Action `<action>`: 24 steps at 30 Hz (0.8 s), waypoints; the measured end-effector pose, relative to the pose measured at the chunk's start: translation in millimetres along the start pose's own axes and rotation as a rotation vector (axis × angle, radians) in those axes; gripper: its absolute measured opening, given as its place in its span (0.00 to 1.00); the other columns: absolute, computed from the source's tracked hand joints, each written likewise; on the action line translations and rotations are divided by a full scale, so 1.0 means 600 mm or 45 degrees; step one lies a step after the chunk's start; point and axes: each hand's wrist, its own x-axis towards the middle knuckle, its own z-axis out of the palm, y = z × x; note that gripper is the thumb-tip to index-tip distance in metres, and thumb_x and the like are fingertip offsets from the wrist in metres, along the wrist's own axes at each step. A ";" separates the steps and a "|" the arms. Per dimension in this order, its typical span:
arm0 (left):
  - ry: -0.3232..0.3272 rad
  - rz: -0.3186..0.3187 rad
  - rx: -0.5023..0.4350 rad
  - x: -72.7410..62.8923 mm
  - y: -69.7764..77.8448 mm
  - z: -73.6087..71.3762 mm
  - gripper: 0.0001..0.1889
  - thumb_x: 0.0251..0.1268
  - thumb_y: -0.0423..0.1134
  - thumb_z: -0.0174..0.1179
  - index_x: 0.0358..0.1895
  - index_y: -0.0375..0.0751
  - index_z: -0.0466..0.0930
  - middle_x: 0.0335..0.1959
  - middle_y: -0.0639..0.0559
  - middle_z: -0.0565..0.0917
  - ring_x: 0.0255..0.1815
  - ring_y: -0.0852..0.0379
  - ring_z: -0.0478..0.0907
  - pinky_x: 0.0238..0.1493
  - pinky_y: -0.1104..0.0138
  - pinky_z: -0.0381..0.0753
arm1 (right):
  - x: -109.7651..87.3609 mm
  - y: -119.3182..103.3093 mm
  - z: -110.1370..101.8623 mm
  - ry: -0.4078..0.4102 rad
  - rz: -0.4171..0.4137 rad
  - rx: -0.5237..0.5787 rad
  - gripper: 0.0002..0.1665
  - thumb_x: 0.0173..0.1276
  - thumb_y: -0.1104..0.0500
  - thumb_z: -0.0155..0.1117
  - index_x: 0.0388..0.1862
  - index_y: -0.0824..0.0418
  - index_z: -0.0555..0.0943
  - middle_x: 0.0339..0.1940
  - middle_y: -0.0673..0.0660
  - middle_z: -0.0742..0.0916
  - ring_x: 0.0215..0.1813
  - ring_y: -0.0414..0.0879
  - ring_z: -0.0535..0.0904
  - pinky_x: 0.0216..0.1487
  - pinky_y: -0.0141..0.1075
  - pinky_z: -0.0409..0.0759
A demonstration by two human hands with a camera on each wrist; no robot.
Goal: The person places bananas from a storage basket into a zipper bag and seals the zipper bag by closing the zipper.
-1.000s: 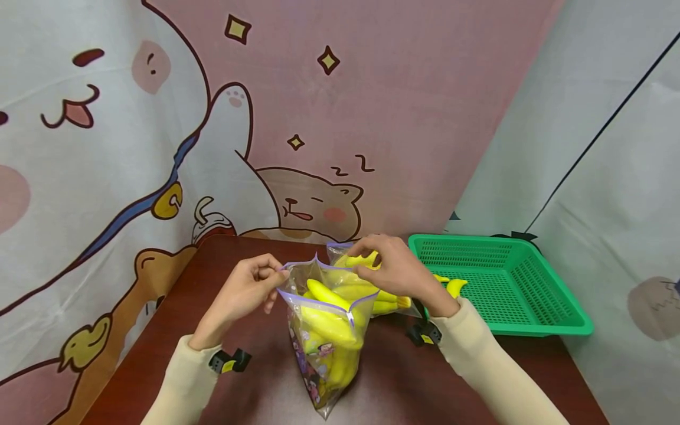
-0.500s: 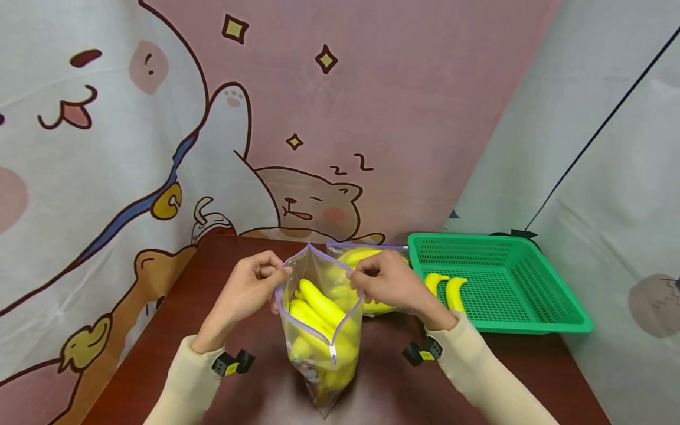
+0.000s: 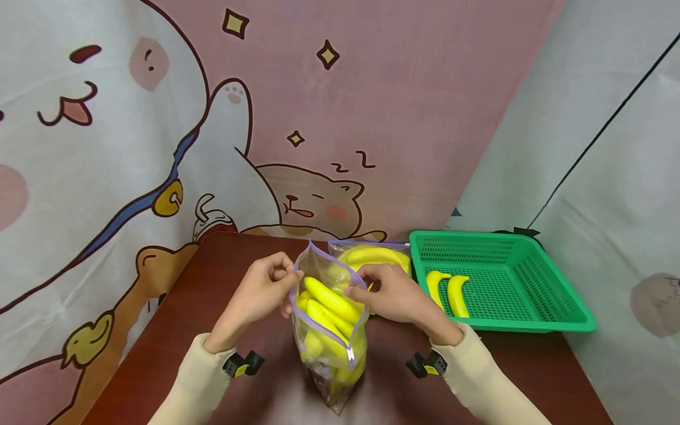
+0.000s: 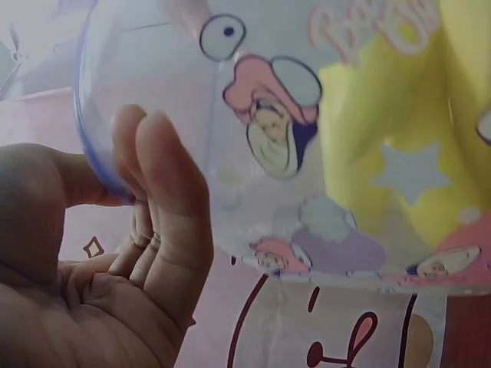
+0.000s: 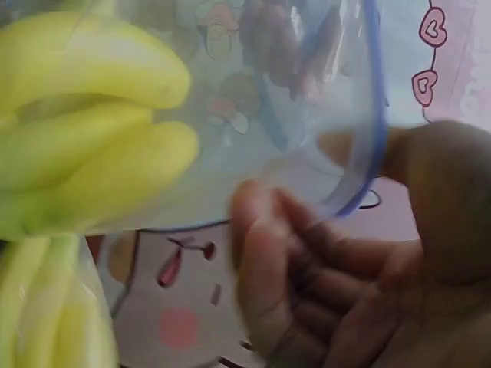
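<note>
A clear zip bag with a purple rim stands upright, its mouth open. Several yellow bananas fill it. My left hand pinches the left side of the rim between thumb and fingers. On the opposite side my right hand holds the rim with thumb and fingertips. A white slider sits at the near corner of the mouth. Cartoon prints on the bag's wall show in the left wrist view. The right wrist view shows bananas through the plastic.
Behind the bag lies another zip bag of bananas, partly hidden by my right hand. A green plastic basket stands at the right, with two bananas inside. A printed cloth hangs behind the dark red table.
My right hand has come down and left onto the bag's right rim and now grips it. The slider corner went left, then back right. Both hands and the bag have lately shifted slightly right.
</note>
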 end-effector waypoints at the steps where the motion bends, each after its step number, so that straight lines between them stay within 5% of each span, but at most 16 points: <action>1: -0.001 0.001 -0.005 0.000 0.000 -0.001 0.11 0.74 0.37 0.61 0.36 0.34 0.72 0.14 0.43 0.76 0.12 0.47 0.78 0.21 0.55 0.86 | -0.007 -0.002 -0.004 0.005 0.040 -0.064 0.19 0.68 0.39 0.70 0.29 0.51 0.82 0.22 0.48 0.81 0.23 0.44 0.74 0.26 0.35 0.74; 5: -0.009 -0.023 -0.035 0.003 -0.002 -0.005 0.12 0.74 0.38 0.61 0.36 0.33 0.72 0.16 0.42 0.78 0.13 0.49 0.78 0.21 0.52 0.87 | -0.035 -0.009 -0.019 -0.094 0.275 -0.216 0.36 0.59 0.24 0.67 0.16 0.52 0.76 0.12 0.46 0.75 0.18 0.42 0.70 0.23 0.35 0.68; 8: -0.012 -0.052 -0.022 0.005 -0.003 -0.008 0.11 0.73 0.37 0.62 0.36 0.33 0.73 0.17 0.43 0.79 0.13 0.50 0.77 0.22 0.54 0.87 | -0.047 -0.010 -0.025 -0.281 0.307 -0.171 0.37 0.62 0.26 0.66 0.11 0.55 0.79 0.09 0.47 0.79 0.15 0.43 0.74 0.24 0.35 0.73; 11: -0.012 -0.074 0.040 0.009 0.002 -0.011 0.11 0.72 0.39 0.63 0.36 0.35 0.73 0.17 0.44 0.79 0.14 0.49 0.77 0.22 0.56 0.86 | -0.049 -0.009 -0.025 -0.394 0.173 -0.051 0.28 0.70 0.41 0.67 0.15 0.56 0.83 0.12 0.49 0.83 0.17 0.44 0.79 0.25 0.33 0.75; 15: 0.006 -0.129 0.168 0.030 0.012 -0.016 0.14 0.71 0.45 0.65 0.40 0.37 0.74 0.18 0.45 0.79 0.15 0.48 0.78 0.25 0.57 0.85 | -0.040 -0.007 -0.019 -0.338 -0.063 0.035 0.17 0.71 0.55 0.65 0.20 0.56 0.82 0.16 0.47 0.84 0.19 0.40 0.77 0.22 0.30 0.72; 20: 0.074 -0.198 0.331 0.072 0.019 -0.029 0.17 0.71 0.48 0.63 0.51 0.40 0.73 0.19 0.44 0.82 0.15 0.48 0.80 0.27 0.58 0.85 | -0.028 -0.007 -0.017 -0.221 -0.255 0.104 0.14 0.73 0.58 0.61 0.24 0.53 0.79 0.20 0.49 0.82 0.21 0.38 0.73 0.24 0.30 0.73; 24: 0.097 -0.142 0.359 0.091 0.017 -0.041 0.12 0.72 0.41 0.60 0.50 0.37 0.79 0.21 0.44 0.83 0.17 0.50 0.81 0.25 0.59 0.86 | -0.027 -0.004 -0.023 -0.151 -0.287 0.090 0.13 0.73 0.58 0.61 0.25 0.50 0.79 0.21 0.47 0.81 0.25 0.39 0.74 0.27 0.29 0.72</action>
